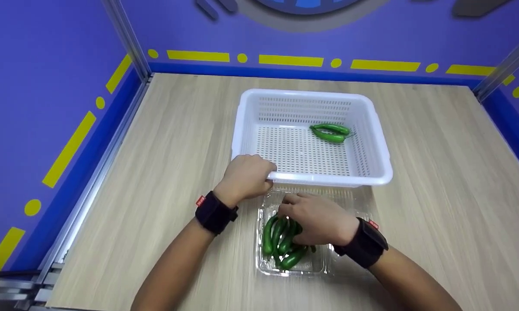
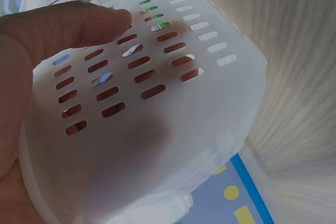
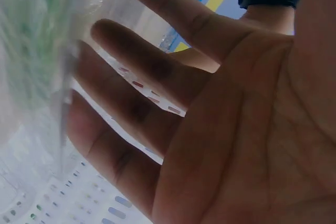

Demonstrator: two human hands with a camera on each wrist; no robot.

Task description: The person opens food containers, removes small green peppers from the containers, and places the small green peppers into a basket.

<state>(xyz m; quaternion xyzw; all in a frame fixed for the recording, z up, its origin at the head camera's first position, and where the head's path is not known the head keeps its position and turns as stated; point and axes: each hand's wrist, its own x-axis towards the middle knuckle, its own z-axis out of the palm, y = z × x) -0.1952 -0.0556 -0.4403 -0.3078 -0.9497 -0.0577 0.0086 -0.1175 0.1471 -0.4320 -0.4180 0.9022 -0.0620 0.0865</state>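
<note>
My left hand [image 1: 248, 175] grips the near rim of a white plastic basket [image 1: 328, 178] at its left corner. In the left wrist view, the thumb [image 2: 79, 24] lies along the basket's slotted outer wall [image 2: 173, 124]. Two green chili peppers [image 1: 330, 137] lie inside the basket on the right. In front of it sits a clear plastic clamshell box [image 1: 315, 265], with several green chili peppers [image 1: 281, 242] in its left half. My right hand [image 1: 319, 218] reaches over these peppers, touching or nearly touching them. The right wrist view shows its fingers [image 3: 152, 72] loosely extended beside the clear wall, no pepper between them.
The box's lid half [image 1: 350, 263] lies flat under my right wrist. A wood-grain table [image 1: 177, 129] carries everything. Blue panels [image 1: 285, 43] with yellow marks stand along the back and sides, and a metal rail [image 1: 99, 172] runs down the left edge.
</note>
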